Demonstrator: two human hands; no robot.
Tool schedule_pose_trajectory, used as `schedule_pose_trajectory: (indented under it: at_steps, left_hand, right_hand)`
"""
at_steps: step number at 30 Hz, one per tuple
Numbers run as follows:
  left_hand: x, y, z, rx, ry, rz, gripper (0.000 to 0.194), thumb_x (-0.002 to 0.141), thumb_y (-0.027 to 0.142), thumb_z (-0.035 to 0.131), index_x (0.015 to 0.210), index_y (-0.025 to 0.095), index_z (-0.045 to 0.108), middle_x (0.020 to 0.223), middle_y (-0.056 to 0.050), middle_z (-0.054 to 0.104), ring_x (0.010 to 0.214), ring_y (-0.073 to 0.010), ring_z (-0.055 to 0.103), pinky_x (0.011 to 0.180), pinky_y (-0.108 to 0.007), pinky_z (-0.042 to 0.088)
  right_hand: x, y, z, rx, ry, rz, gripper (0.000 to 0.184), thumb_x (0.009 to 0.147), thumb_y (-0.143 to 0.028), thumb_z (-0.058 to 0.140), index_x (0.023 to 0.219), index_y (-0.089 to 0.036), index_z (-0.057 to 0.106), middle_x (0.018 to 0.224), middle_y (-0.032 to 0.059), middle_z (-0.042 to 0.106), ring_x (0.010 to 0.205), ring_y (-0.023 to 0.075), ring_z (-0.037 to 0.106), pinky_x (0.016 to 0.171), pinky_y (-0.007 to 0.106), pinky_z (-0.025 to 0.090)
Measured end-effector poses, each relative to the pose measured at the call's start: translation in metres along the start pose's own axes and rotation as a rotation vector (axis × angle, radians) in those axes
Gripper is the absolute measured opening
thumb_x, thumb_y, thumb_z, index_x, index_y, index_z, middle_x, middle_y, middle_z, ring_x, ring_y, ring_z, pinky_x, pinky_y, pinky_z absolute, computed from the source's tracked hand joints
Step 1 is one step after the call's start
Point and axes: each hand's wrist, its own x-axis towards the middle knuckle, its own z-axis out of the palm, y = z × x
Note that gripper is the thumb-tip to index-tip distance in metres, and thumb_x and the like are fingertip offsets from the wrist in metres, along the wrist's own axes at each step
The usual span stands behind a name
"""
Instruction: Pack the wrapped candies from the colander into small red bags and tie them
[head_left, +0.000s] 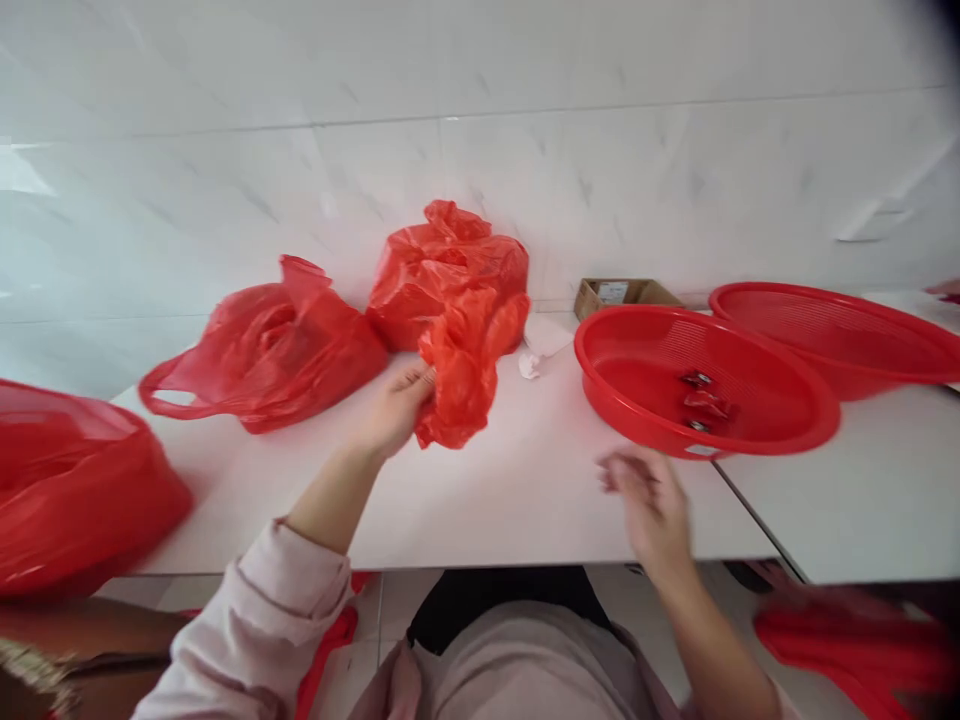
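A crumpled red bag (459, 375) is being gripped by the left hand (396, 408), with the fingers closed on a gathered fold. The bag is being held over a white table (525, 510), in front of a second red mass (442, 275); whether that mass is part of the same bag cannot be told. The right hand (649, 505) is being held over the table's near edge, just in front of a red basket (596, 405). It is blurred, so how far it is open cannot be told, and nothing is being seen in its grasp.

Small dark-and-red items (697, 400) are being held in that basket, and a second red basket (832, 340) is being propped beside it, its rim touching or just behind the first. A small cardboard box (622, 295) is being kept against the tiled wall (450, 120), behind the baskets. White paper (544, 335) is lying between the held bag and the first basket. Another red bag (262, 350), with a looped handle, is lying to the left, and a further red bag (67, 480) is being seen at the left edge. A pale pink sleeve (255, 630) is covering the left forearm.
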Motion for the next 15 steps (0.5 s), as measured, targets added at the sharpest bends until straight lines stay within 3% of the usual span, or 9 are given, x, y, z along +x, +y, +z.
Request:
schedule_pose_trajectory:
  at_steps: [2,3,5,7,9,12,15]
  left_hand:
    - [0.0,-0.028,0.03,-0.033,-0.115,-0.082,0.034,0.07,0.056,0.074,0.069,0.022,0.068,0.051,0.0,0.057,0.039,-0.0134,0.05,0.038,-0.027,0.039]
    - [0.001,-0.039,0.041,-0.047,-0.151,-0.111,0.035,0.07,0.057,0.073,0.07,0.022,0.069,0.053,0.0,0.058,0.038,-0.013,0.049,0.037,-0.027,0.037]
    - [0.007,-0.056,0.054,-0.069,-0.165,-0.146,0.035,0.071,0.057,0.073,0.074,0.022,0.071,0.057,-0.002,0.062,0.039,-0.0134,0.05,0.037,-0.027,0.037]
    - [0.018,-0.069,0.052,-0.094,-0.091,-0.145,0.035,0.073,0.058,0.07,0.08,0.024,0.07,0.063,-0.002,0.065,0.044,-0.0156,0.055,0.042,-0.029,0.043]
    - [0.032,-0.081,0.038,-0.126,0.056,-0.116,0.033,0.075,0.059,0.066,0.086,0.028,0.067,0.072,-0.001,0.068,0.056,-0.0179,0.063,0.053,-0.03,0.051]
    - [0.052,-0.093,0.004,-0.149,0.274,-0.076,0.029,0.075,0.058,0.061,0.086,0.032,0.059,0.082,0.002,0.069,0.075,-0.0181,0.068,0.068,-0.031,0.055]
    - [0.061,-0.095,-0.021,-0.102,0.34,-0.084,0.025,0.073,0.052,0.06,0.084,0.031,0.054,0.087,0.001,0.07,0.089,-0.0205,0.068,0.072,-0.032,0.055]
  right_hand:
    - [0.011,-0.019,0.034,0.087,-0.291,0.012,0.042,0.086,-0.043,0.064,0.122,-0.023,0.053,0.12,0.0109,0.063,0.096,0.0204,0.064,0.075,0.034,0.056]
    - [0.018,-0.025,0.048,0.126,-0.369,0.024,0.047,0.086,-0.043,0.064,0.127,-0.025,0.051,0.126,0.0104,0.061,0.099,0.0204,0.064,0.075,0.034,0.057]
    - [0.033,-0.03,0.069,0.194,-0.412,0.022,0.039,0.087,-0.043,0.063,0.12,-0.024,0.057,0.117,0.0086,0.065,0.097,0.0207,0.064,0.075,0.033,0.057]
    - [0.042,-0.024,0.076,0.215,-0.348,0.026,0.029,0.088,-0.042,0.062,0.107,-0.021,0.063,0.1,0.0062,0.068,0.091,0.0201,0.065,0.076,0.033,0.056]
    - [0.045,-0.01,0.071,0.208,-0.207,0.035,0.024,0.088,-0.041,0.064,0.098,-0.02,0.064,0.092,0.0046,0.068,0.088,0.0193,0.064,0.08,0.033,0.054]
    - [0.044,0.01,0.054,0.221,0.003,0.036,0.023,0.086,-0.039,0.067,0.098,-0.02,0.065,0.095,0.0051,0.069,0.09,0.0192,0.064,0.083,0.035,0.054]
    - [0.043,0.015,0.04,0.238,0.073,0.026,0.022,0.084,-0.038,0.069,0.098,-0.021,0.067,0.095,0.0059,0.07,0.088,0.0199,0.065,0.077,0.036,0.056]
